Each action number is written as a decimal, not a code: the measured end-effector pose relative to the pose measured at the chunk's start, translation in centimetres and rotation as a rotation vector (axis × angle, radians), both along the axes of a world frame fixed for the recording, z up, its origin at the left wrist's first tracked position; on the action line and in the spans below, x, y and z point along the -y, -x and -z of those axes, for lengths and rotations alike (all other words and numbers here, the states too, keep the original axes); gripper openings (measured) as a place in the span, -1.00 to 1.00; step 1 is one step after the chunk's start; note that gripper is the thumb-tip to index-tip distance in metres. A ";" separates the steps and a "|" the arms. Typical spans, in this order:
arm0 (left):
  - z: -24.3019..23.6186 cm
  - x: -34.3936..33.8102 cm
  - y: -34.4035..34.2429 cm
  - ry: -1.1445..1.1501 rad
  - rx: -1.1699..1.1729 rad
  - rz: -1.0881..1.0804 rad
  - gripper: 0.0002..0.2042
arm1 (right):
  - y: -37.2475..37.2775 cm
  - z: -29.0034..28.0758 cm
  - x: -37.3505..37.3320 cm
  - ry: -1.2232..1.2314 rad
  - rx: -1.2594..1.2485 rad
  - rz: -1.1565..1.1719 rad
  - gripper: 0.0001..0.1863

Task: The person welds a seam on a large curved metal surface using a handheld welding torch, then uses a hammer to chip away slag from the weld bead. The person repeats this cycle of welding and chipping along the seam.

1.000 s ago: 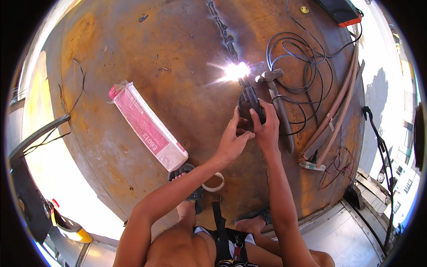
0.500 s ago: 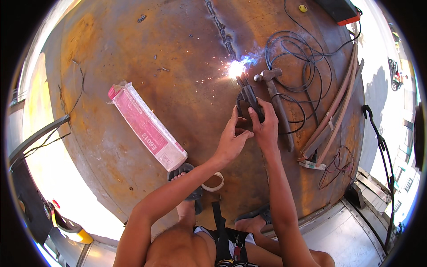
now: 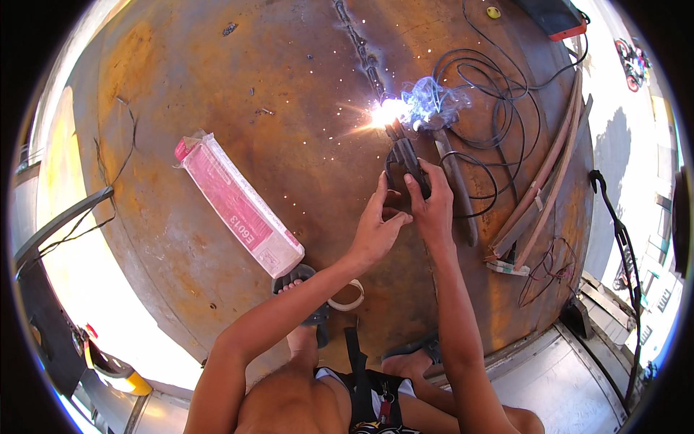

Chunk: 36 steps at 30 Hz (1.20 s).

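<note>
My right hand [image 3: 435, 206] is closed round the black handle of a welding electrode holder [image 3: 406, 155]. At the holder's far end a bright white arc [image 3: 391, 112] burns on the rusty steel plate [image 3: 289, 181], throwing sparks, with bluish smoke to its right. The glare hides the electrode's tip. A dark, lumpy weld bead [image 3: 358, 43] runs away from the arc along a seam. My left hand [image 3: 377, 230] is just left of the right one, index finger stretched toward the holder and thumb near the right wrist; nothing shows in it. Beside the holder lies a hammer [image 3: 454, 181], its head veiled by smoke.
A pink-and-white electrode box [image 3: 238, 206] lies to the left. Black cable [image 3: 499, 101] coils at the right, near curved rusty metal strips [image 3: 538, 188]. An orange-and-black machine [image 3: 564, 25] stands far right. A pale ring [image 3: 347, 307] lies by my foot.
The arc has crept slightly right and toward me. Its smoke has thickened and drifted right over the hammer's head. Both hands hold nearly the same place. A motorbike has appeared at the far right.
</note>
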<state>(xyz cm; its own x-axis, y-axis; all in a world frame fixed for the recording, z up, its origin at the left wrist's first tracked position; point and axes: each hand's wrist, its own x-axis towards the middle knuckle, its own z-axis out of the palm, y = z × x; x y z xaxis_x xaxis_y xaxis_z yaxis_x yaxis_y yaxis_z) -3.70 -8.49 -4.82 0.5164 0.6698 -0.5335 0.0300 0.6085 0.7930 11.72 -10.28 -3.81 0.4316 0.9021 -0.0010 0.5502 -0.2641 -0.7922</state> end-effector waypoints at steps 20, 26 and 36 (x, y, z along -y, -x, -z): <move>-0.2 0.0 -0.1 0.001 -0.010 0.009 0.01 | -0.2 -0.1 0.2 0.003 -0.006 0.003 -0.61; -0.3 0.2 -0.1 0.021 -0.008 0.002 0.02 | -0.1 0.0 0.2 -0.002 -0.005 0.004 -0.61; 0.3 0.5 -0.1 0.002 0.017 -0.016 0.04 | -0.2 -0.1 0.4 0.011 -0.012 0.007 -0.62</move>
